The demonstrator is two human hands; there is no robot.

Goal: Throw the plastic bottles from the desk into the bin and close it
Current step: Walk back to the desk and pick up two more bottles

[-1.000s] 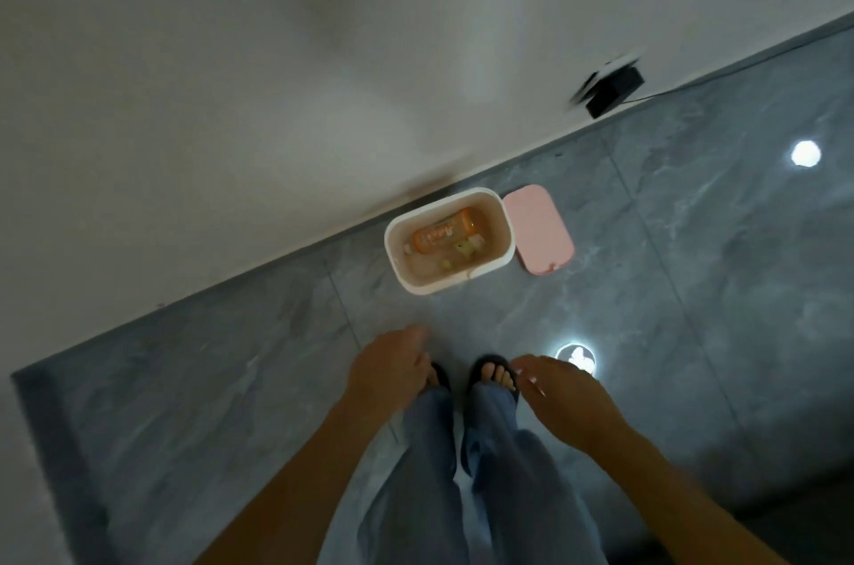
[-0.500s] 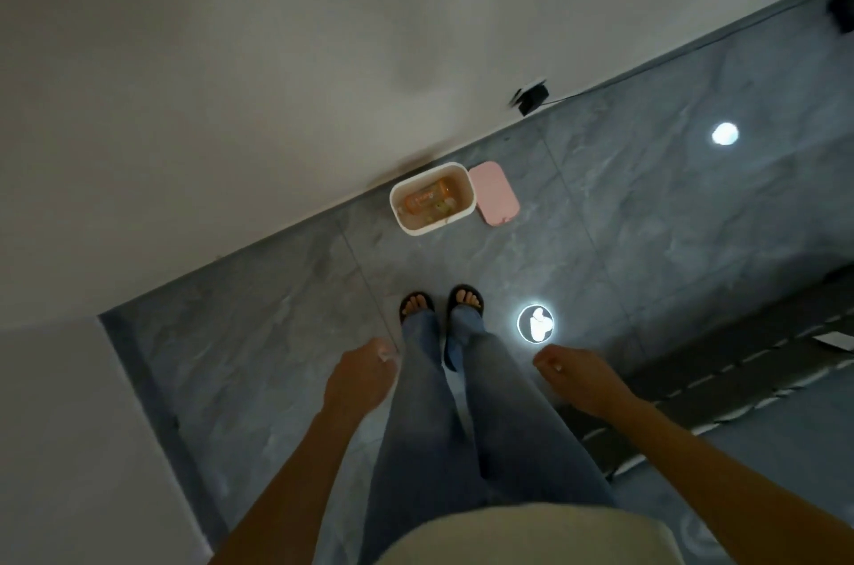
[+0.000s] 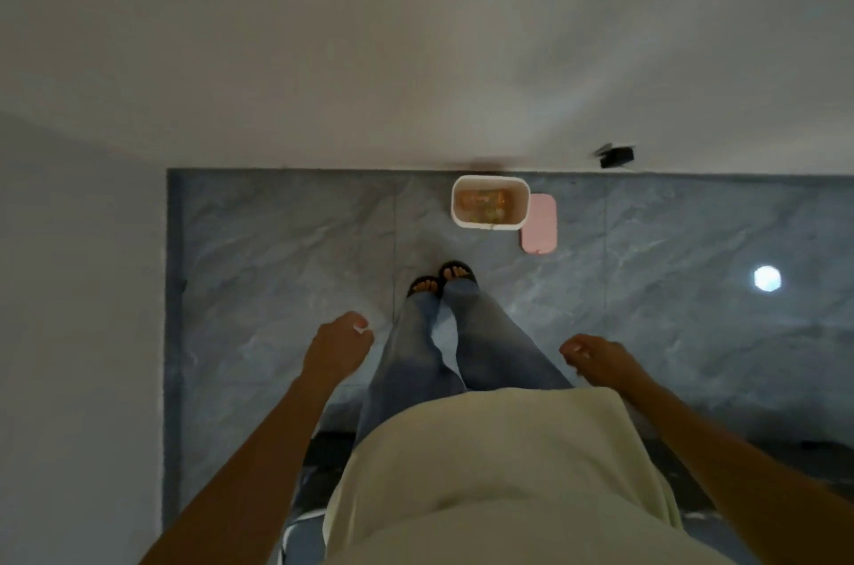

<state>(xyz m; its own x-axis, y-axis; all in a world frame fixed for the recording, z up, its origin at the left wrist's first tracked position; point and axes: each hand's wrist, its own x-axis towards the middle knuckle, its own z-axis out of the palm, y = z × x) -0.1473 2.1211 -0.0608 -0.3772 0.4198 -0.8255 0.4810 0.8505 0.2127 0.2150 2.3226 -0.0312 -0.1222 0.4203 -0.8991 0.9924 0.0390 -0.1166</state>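
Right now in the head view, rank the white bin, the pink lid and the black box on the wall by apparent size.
1. white bin
2. pink lid, clearly smaller than the bin
3. black box, smallest; it is blurred.

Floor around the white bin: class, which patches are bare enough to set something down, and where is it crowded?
Bare grey tile lies left of the white rectangular plastic bin, and between it and the feet. Crowded: its right side, where the flat pink lid lies, and behind, against the wall.
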